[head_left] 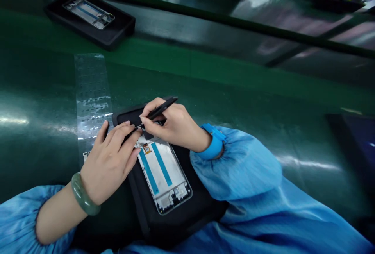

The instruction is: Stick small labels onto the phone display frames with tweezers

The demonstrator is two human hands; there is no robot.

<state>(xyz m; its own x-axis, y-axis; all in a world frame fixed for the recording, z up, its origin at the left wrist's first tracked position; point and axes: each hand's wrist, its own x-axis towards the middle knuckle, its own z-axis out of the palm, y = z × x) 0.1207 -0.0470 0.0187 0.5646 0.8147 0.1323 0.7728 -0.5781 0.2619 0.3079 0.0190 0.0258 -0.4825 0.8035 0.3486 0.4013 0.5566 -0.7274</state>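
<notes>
Right hand (172,125) had its fingers (149,114) pinched on black tweezers (159,109), tips down at the top end of a phone frame (162,172). Left hand (108,164) had its fingers (121,135) spread out, resting on that same end. The frame sat in a black tray (187,211) on the green worktop (38,90). Around 9 o'clock lay a clear dotted sheet (92,90), and around 11 o'clock a second tray (123,27) held another frame (89,13).
</notes>
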